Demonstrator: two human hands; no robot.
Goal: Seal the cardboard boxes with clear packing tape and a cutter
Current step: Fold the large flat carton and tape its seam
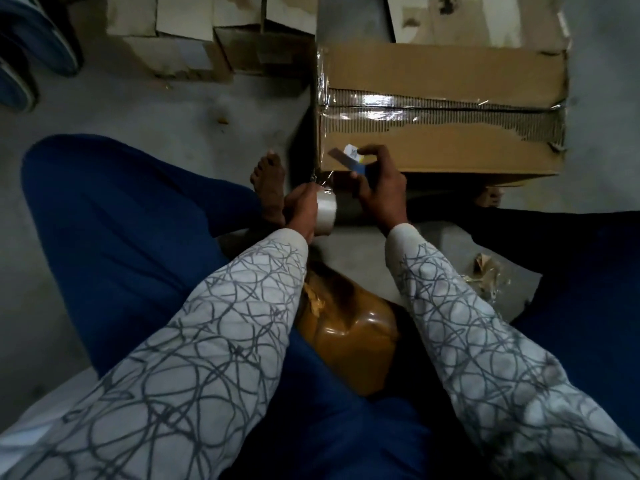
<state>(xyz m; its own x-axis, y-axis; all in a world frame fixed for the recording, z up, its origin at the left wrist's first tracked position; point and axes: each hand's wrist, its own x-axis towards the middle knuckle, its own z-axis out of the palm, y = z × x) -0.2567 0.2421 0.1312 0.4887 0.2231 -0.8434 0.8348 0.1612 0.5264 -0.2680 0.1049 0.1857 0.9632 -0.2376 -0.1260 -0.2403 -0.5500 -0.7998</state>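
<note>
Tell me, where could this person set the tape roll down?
There is bare concrete between the left knee and the small boxes at the back. A smaller patch lies beside the right wrist, bordered by the big box and tape scraps. Crowded: the box's near corner, where the left hand, right hand, tape roll and cutter meet.

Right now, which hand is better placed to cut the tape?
The right hand: it grips the cutter, blade out, near the box corner, while the left hand is busy holding the tape roll.
</note>
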